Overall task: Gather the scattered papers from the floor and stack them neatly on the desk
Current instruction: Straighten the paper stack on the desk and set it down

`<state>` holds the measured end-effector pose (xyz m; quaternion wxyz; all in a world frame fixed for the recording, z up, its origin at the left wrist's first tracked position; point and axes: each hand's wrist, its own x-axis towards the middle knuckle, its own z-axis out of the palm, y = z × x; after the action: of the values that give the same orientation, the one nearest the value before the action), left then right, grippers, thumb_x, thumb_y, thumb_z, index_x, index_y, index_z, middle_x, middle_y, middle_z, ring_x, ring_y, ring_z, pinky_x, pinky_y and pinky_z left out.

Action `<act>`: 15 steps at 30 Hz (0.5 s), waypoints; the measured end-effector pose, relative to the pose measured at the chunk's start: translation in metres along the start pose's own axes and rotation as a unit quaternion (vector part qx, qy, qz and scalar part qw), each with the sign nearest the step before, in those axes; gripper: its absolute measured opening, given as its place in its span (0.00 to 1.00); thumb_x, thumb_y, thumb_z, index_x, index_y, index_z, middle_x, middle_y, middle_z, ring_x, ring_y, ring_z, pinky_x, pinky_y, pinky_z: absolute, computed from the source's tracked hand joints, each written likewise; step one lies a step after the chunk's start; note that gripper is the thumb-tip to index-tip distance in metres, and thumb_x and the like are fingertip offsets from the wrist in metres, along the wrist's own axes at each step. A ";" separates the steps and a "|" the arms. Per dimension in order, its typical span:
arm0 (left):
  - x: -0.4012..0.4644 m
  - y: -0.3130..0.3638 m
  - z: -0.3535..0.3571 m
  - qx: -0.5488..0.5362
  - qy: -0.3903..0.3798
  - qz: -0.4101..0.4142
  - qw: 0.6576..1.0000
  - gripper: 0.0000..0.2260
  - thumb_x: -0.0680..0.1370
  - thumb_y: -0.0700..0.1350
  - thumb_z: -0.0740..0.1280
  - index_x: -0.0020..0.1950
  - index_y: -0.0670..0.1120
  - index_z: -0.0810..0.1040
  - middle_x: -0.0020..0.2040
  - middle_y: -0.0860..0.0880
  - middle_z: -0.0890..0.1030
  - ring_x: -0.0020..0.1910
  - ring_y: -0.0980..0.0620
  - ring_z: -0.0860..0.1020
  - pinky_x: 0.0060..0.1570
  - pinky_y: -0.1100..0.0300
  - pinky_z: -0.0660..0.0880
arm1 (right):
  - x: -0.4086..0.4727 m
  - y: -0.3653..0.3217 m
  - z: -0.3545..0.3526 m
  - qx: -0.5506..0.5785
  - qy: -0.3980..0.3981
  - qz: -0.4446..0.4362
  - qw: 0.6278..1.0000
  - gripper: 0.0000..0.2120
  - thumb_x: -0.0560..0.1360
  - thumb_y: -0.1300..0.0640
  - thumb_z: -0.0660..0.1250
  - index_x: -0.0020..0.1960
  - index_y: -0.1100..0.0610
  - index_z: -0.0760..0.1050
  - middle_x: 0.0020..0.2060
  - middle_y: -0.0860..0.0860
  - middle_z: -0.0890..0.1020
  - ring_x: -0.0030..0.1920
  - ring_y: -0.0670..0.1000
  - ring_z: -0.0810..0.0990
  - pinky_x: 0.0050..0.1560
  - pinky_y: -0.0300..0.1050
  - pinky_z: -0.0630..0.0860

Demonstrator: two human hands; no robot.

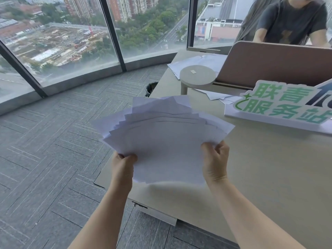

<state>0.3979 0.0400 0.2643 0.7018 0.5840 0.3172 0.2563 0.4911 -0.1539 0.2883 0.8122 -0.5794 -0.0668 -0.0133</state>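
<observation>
"What have you got there?"

"A big bunch of white papers. My left hand pinches the bottom left corner, thumb on top. My right hand is curled round the right edge. The sheets are not lined up. They fan out like a messy deck of cards, with lots of corners poking out at the top."

"Where are they?"

"Up in the air, over the near corner of the desk. I cannot tell if the bottom edge touches it."

"What else is on the desk?"

"A sign with big green letters sits on the right. Behind it is a little round stand and a pink screen. More loose sheets lie near the stand."

"And on the floor?"

"Grey carpet, and a dark bin beside the desk. Someone in a dark shirt sits behind the screen."
</observation>
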 end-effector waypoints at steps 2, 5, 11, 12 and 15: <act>0.005 0.005 0.000 -0.017 0.010 0.018 1.000 0.15 0.59 0.33 0.60 0.45 0.39 0.73 0.36 0.45 0.71 0.35 0.52 0.67 0.32 0.62 0.64 | 0.003 -0.005 0.000 0.008 -0.005 -0.030 1.000 0.17 0.65 0.69 0.57 0.32 0.49 0.76 0.28 0.42 0.70 0.31 0.43 0.64 0.31 0.37 0.61; 0.007 0.010 -0.001 -0.036 -0.007 0.042 0.998 0.15 0.59 0.31 0.60 0.44 0.42 0.71 0.33 0.49 0.71 0.31 0.56 0.68 0.31 0.64 0.66 | 0.004 -0.005 -0.004 0.011 -0.026 -0.046 0.999 0.15 0.66 0.70 0.57 0.47 0.59 0.76 0.39 0.52 0.77 0.40 0.50 0.71 0.41 0.44 0.68; 0.001 0.011 0.008 -0.021 -0.034 0.057 0.998 0.28 0.60 0.33 0.59 0.60 0.44 0.73 0.37 0.56 0.78 0.36 0.60 0.74 0.40 0.66 0.71 | 0.003 -0.003 -0.002 0.006 -0.003 -0.053 0.999 0.20 0.64 0.69 0.57 0.45 0.48 0.77 0.44 0.46 0.75 0.43 0.48 0.72 0.44 0.40 0.67; 0.000 0.013 0.010 -0.017 -0.039 0.055 0.998 0.29 0.61 0.33 0.59 0.62 0.46 0.73 0.39 0.55 0.78 0.37 0.61 0.75 0.40 0.69 0.71 | 0.004 -0.004 0.002 0.004 -0.007 -0.062 0.998 0.23 0.64 0.70 0.57 0.42 0.44 0.78 0.44 0.46 0.75 0.44 0.46 0.73 0.45 0.38 0.68; 0.002 0.021 0.017 -0.016 -0.024 0.053 0.998 0.16 0.62 0.35 0.62 0.46 0.47 0.76 0.31 0.58 0.77 0.30 0.63 0.73 0.33 0.69 0.70 | 0.008 -0.005 0.008 0.004 -0.025 -0.062 0.998 0.22 0.66 0.70 0.57 0.42 0.45 0.79 0.41 0.44 0.77 0.43 0.47 0.73 0.44 0.42 0.67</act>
<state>0.4121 0.0335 0.2864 0.7037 0.5948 0.2646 0.2846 0.4977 -0.1476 0.2971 0.8101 -0.5711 -0.1230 -0.0493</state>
